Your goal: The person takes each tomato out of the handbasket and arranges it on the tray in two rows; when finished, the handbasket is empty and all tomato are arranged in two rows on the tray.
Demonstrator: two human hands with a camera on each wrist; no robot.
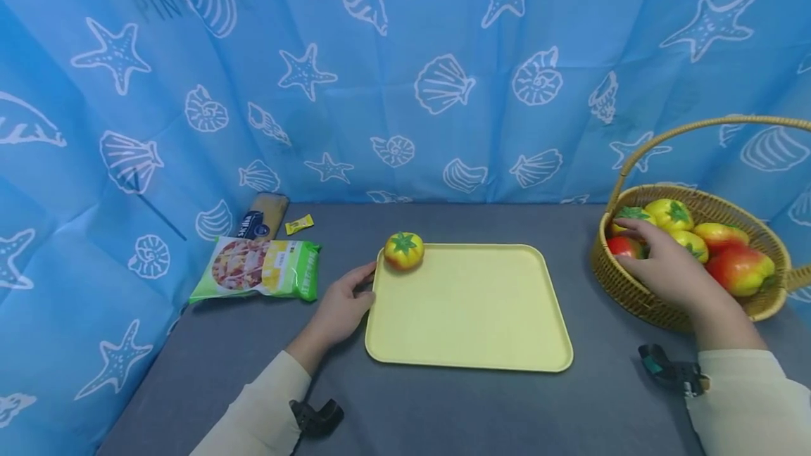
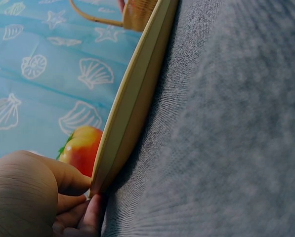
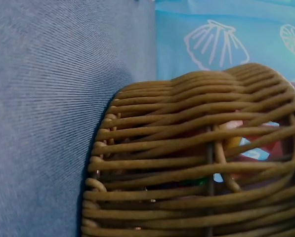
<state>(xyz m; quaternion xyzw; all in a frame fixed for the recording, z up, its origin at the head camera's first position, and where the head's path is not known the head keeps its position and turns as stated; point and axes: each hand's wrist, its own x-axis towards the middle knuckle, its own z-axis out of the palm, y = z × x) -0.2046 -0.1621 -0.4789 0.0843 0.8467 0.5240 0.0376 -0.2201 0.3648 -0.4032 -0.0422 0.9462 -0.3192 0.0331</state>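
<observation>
First, locate the green-and-white printed plastic bag [image 1: 253, 269], left of and beyond the left hand [image 1: 338, 308]; the small yellow wrapped piece [image 1: 299, 224] lies farther out. The left hand pinches the left rim of the pale-yellow, rounded rectangular tray [image 1: 469, 312], which extends to its right. Just beyond its fingertips, the round yellow-and-red fruit with green leaves [image 1: 405, 253] sits at the tray's far left corner. The tray appears light, stiff and smooth; support opposite rims, as tilting could roll the fruit. Well to the right, the right hand [image 1: 674, 266] reaches into the tan woven wicker basket [image 1: 614, 287], its thumb and fingers about the glossy red fruit [image 1: 624, 246]; whether the grip is closed cannot be told. More yellow and red fruits [image 1: 741, 269] lie beyond and right of it. Each fruit is probably light, firm and slippery; grasp it around its widest part.
</observation>
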